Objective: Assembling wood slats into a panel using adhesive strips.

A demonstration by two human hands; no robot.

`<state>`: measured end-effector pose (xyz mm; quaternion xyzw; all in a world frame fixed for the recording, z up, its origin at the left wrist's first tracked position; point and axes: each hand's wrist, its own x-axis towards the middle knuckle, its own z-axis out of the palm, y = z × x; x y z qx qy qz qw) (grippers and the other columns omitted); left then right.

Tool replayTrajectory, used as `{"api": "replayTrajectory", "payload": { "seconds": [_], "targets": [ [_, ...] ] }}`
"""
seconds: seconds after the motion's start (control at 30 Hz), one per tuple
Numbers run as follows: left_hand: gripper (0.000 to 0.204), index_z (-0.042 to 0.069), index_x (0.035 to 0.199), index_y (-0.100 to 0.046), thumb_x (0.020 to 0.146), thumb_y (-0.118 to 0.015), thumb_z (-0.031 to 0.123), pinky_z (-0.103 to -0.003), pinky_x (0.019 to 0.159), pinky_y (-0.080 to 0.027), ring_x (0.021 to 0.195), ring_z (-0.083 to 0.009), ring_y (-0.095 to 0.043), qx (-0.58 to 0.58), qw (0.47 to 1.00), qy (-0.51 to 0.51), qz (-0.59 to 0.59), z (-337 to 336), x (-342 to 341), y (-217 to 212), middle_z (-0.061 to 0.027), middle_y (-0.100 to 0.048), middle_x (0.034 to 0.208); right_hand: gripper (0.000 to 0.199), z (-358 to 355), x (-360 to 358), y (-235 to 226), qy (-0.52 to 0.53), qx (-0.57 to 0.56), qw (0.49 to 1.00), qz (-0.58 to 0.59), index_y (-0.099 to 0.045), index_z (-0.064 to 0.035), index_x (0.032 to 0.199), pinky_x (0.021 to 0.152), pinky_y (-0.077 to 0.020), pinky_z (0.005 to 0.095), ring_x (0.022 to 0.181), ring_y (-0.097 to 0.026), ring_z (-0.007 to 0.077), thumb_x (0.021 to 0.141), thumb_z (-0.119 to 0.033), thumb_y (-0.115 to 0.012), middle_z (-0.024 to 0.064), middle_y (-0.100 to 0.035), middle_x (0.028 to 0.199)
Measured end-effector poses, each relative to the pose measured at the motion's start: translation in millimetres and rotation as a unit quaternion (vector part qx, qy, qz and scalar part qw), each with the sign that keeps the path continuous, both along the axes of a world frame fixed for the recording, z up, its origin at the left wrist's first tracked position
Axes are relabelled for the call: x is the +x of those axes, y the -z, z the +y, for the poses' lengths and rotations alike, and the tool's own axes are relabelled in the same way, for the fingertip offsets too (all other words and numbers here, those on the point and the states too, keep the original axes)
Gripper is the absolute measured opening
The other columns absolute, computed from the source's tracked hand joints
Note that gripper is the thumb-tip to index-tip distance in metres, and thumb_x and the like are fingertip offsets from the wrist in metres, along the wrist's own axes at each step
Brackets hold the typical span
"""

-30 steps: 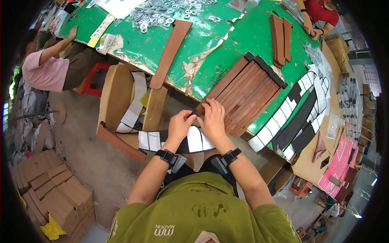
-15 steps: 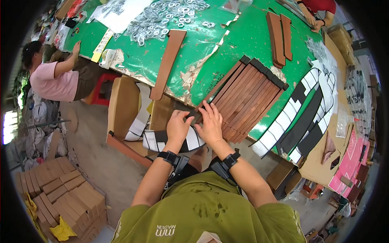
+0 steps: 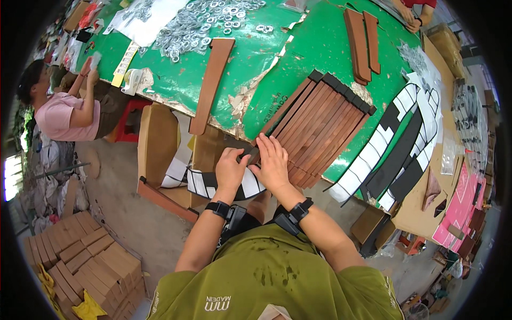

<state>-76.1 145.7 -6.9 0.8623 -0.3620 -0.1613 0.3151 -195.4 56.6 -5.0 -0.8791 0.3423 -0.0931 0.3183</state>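
At the table's near edge, my left hand point(image 3: 230, 169) is closed, thumb and fingers pinching a small dark grey piece point(image 3: 250, 155). Beside it, my right hand point(image 3: 272, 164) has its fingers stretched out over the near left corner of a row of brown slats point(image 3: 314, 125). Its thumb points toward the dark grey piece. The slats stand packed side by side, with black far ends. Whether the dark grey piece is joined to a slat is hidden by my fingers. To the left, one long tapered brown piece point(image 3: 212, 85) lies flat, overhanging the table edge.
Below my hands, an open cardboard box point(image 3: 146, 152) holds black-and-white curved strips. More such strips point(image 3: 384, 144) lie at the right of the green table point(image 3: 298, 64). Metal rings point(image 3: 197, 26) are heaped at the back. Two co-workers point(image 3: 69, 114) point(image 3: 418, 16) are at the table. Stacked cartons point(image 3: 90, 261) stand lower left.
The dark grey piece now shows between my hands. My hands have shifted slightly left in the picture. The co-worker at left has raised both hands, with something pale in them.
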Motion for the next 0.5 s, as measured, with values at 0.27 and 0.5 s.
{"api": "replayTrajectory", "payload": {
  "seconds": [0.27, 0.5],
  "targets": [
    [0.020, 0.005, 0.093, -0.068, 0.079, -0.074, 0.017, -0.040, 0.068, -0.055, 0.080, -0.0312, -0.066, 0.019, 0.997, 0.036, -0.061, -2.8, -3.4, 2.5, -0.0088, -0.063, 0.095, 0.083, 0.9, 1.1, 3.5, 0.006, -0.027, 1.000, -0.002, -0.042, -0.0036, 0.142, 0.110, -0.0282, 0.0482, 0.139, -0.034, 0.0312, 0.070, -0.020, -0.079, 0.0095, -0.040, 0.150],
    [0.021, 0.004, 0.094, -0.066, 0.078, -0.074, 0.015, -0.040, 0.067, -0.055, 0.079, -0.0318, -0.066, 0.024, 0.996, 0.041, -0.077, -1.2, -3.9, 7.8, -0.0087, -0.062, 0.098, 0.073, 1.3, 0.8, -2.3, -0.026, -0.056, 0.998, 0.017, -0.049, -0.0257, 0.141, 0.109, -0.0295, 0.0487, 0.138, -0.034, 0.0346, 0.074, -0.022, -0.077, 0.0122, -0.040, 0.148]
  ]
}}
